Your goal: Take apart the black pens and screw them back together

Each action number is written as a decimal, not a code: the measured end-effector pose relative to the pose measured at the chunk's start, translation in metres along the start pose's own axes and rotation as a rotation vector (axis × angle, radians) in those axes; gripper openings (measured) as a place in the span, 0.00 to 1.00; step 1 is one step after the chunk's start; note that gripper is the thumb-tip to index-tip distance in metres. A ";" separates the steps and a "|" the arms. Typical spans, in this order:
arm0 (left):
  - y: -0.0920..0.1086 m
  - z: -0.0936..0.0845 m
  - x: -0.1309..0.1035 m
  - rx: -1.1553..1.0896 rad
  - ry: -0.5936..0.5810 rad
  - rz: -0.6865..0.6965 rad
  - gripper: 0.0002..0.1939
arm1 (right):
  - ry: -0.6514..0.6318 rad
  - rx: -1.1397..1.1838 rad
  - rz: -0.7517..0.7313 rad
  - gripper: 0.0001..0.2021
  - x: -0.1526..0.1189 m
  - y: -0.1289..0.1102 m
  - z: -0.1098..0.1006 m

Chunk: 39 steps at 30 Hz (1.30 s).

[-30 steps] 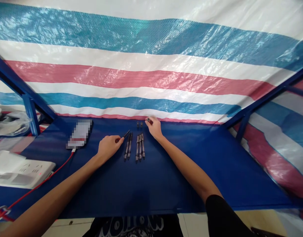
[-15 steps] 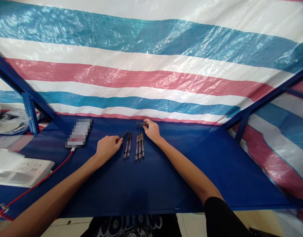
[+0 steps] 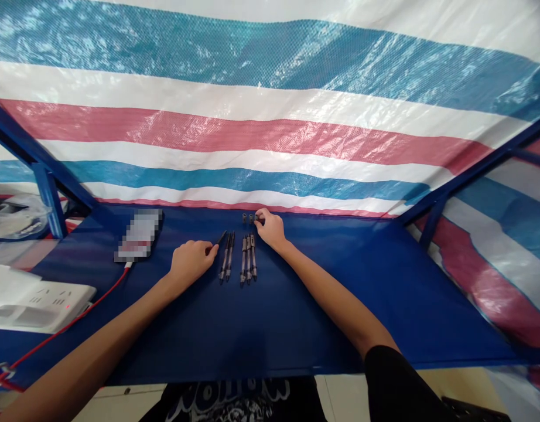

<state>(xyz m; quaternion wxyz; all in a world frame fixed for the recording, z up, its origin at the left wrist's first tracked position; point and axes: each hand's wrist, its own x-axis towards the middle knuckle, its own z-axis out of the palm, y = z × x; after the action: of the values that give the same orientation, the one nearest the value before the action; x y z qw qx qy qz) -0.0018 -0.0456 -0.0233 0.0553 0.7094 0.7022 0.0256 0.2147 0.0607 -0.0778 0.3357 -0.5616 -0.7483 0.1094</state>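
My left hand is closed around a dark, slim pen, its tip pointing up and to the right. Just right of it lie two pens side by side, and beyond them a group of three pens with clear barrels and grey-brown upper sections. At the table's far edge, two small dark cylindrical pen parts stand in a row. My right hand is at the row's right end, thumb and finger pinched on a third such part, mostly hidden by the fingers.
The blue table ends at a striped plastic sheet. On the left lie a phone with a red cable and a white power strip. Blue frame bars slope along both sides.
The view has shifted slightly. Both hands stay in nearly the same place, the left still with the pen and the right still at the small parts.
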 end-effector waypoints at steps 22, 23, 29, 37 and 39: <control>-0.002 0.005 0.001 0.041 -0.040 0.098 0.23 | -0.009 -0.059 0.001 0.05 0.002 -0.001 0.000; -0.002 0.005 0.001 0.039 -0.038 0.106 0.23 | -0.006 -0.059 -0.002 0.05 0.002 -0.002 -0.001; 0.000 0.008 0.001 -0.006 -0.031 0.157 0.20 | -0.015 -0.062 -0.010 0.06 0.002 -0.002 -0.002; 0.001 0.011 0.001 -0.029 -0.031 0.231 0.20 | -0.013 -0.079 -0.017 0.07 0.002 -0.003 -0.002; 0.001 0.012 0.001 -0.034 -0.029 0.243 0.21 | -0.013 -0.078 -0.022 0.10 0.001 -0.003 -0.003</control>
<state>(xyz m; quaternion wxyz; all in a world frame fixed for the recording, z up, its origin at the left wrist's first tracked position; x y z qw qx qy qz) 0.0005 -0.0447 -0.0348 0.0740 0.7883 0.6099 0.0340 0.2140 0.0605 -0.0738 0.3100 -0.5654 -0.7601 0.0804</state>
